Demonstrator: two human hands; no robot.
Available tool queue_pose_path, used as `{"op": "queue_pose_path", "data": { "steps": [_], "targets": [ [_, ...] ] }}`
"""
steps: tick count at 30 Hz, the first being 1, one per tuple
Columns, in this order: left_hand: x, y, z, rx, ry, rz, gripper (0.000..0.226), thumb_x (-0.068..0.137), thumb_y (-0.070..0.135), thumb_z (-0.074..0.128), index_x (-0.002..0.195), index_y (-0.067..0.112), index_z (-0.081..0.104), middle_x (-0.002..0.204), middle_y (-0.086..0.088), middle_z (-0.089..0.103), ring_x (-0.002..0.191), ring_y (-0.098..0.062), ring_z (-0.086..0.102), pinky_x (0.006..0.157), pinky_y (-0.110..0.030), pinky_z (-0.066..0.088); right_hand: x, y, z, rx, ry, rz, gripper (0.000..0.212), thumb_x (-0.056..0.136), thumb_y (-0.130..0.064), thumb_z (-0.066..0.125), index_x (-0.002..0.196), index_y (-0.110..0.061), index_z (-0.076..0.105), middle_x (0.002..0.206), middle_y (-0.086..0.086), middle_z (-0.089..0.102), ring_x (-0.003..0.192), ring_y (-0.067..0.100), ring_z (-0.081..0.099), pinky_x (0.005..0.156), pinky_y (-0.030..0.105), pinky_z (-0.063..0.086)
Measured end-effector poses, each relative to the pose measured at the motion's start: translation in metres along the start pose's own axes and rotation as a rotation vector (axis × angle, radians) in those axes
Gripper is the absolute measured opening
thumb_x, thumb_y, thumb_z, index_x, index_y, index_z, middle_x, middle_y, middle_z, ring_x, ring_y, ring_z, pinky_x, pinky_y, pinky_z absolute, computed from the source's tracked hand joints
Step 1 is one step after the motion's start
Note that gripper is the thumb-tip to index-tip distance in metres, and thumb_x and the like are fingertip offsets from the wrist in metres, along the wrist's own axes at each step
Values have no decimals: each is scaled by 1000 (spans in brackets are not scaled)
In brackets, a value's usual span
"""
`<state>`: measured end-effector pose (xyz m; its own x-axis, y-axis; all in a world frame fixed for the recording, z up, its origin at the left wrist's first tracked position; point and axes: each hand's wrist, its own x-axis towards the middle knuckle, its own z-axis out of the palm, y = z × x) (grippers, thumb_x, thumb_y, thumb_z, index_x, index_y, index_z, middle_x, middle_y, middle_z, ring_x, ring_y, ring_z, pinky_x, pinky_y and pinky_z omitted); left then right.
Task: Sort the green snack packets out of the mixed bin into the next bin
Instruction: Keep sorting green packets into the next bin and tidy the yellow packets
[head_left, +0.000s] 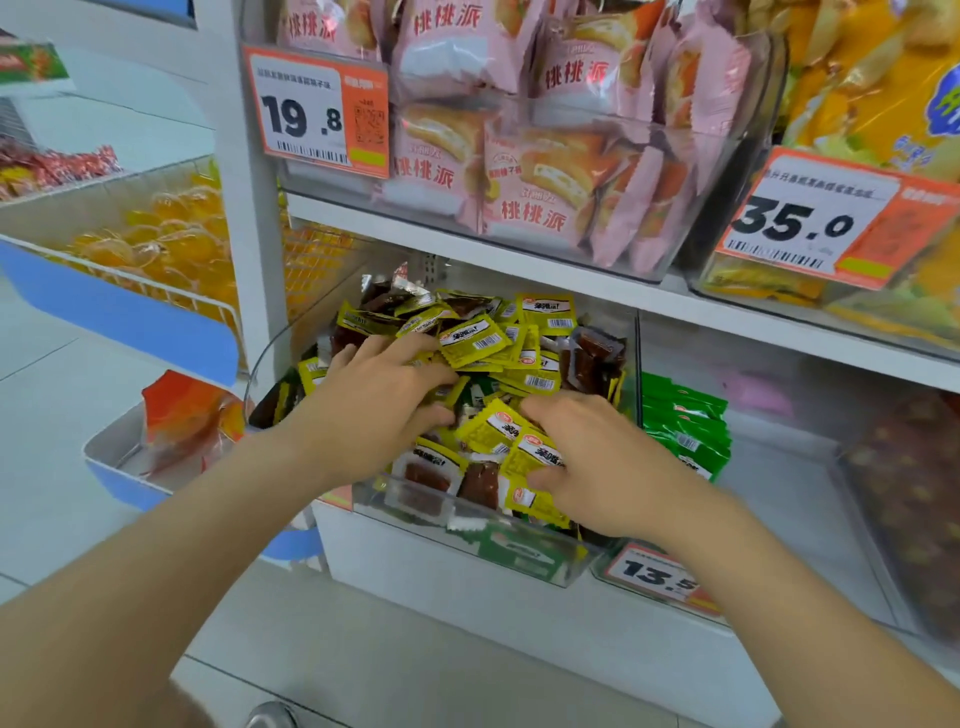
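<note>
Lower frame: both forearms reach in from the bottom edge to the shelf bins.

Left hand (379, 395), centre frame: fingers spread and laid on the pile, gripping nothing that shows. Right hand (597, 462), right of centre: fingers curl over yellow packets (483, 338) with the thumb low. Cannot tell if it pinches one.

Mixed bin (374, 496), clear-walled, centre: mostly yellow and dark red-brown packets. One green packet (519, 551) shows through the front wall, low down. A sliver of green lies between the hands.

Next bin (779, 483), just right of the mixed one: green stack (685, 426) against the dividing wall.

Judgement on the step: digging for buried greens. Rake yellows leftward with the spread hand, keep them inside the wall, and pinch green by an edge. Check colour before carrying it over the divider.

Upper frame: pink packets (519, 156) on the shelf above.
</note>
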<state>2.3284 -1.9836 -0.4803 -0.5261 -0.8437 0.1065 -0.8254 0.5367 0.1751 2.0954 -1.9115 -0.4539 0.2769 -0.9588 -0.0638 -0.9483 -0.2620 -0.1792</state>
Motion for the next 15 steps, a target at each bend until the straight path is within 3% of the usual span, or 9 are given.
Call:
{"op": "queue_pose_path", "data": {
  "steps": [3, 7, 11, 13, 15],
  "targets": [
    [-3, -3, -1, -35, 77, 2, 43, 104, 48, 43, 142, 32, 55, 154, 7, 39, 133, -29, 49, 110, -58, 39, 5, 8, -1, 139, 218, 73, 38, 95, -22, 72, 128, -23, 53, 109, 0, 50, 111, 26, 52, 81, 30, 31],
    [-5, -4, -1, -168, 137, 7, 37, 104, 38, 52, 140, 34, 47, 139, 8, 44, 122, -25, 54, 101, -54, 43, 13, 15, -5, 278, 472, 99, 38, 98, -23, 71, 132, -23, 54, 115, -1, 66, 102, 21, 58, 75, 29, 32],
    [-5, 1, -3, -247, 125, -61, 65, 85, 47, 78, 135, 40, 37, 136, 9, 39, 125, -23, 40, 107, -54, 38, 24, 3, 0, 317, 601, -15, 28, 95, -18, 75, 118, -28, 62, 95, -16, 68, 80, 10, 60, 74, 31, 41],
    [-5, 3, -5, -287, 189, -82, 83, 73, 59, 85, 137, 36, 37, 132, 10, 41, 123, -17, 39, 105, -45, 39, 32, -4, 4, 189, 656, -63, 34, 90, -8, 73, 116, -28, 62, 97, -6, 72, 86, 18, 65, 76, 39, 53],
    [-5, 7, -10, -501, 296, -54, 86, 71, 56, 89, 138, 36, 40, 128, 11, 46, 117, -9, 48, 97, -29, 45, 41, -11, 8, 113, 700, -97, 42, 82, 3, 72, 115, -22, 62, 97, 5, 72, 88, 30, 66, 68, 47, 57]
  ]
}}
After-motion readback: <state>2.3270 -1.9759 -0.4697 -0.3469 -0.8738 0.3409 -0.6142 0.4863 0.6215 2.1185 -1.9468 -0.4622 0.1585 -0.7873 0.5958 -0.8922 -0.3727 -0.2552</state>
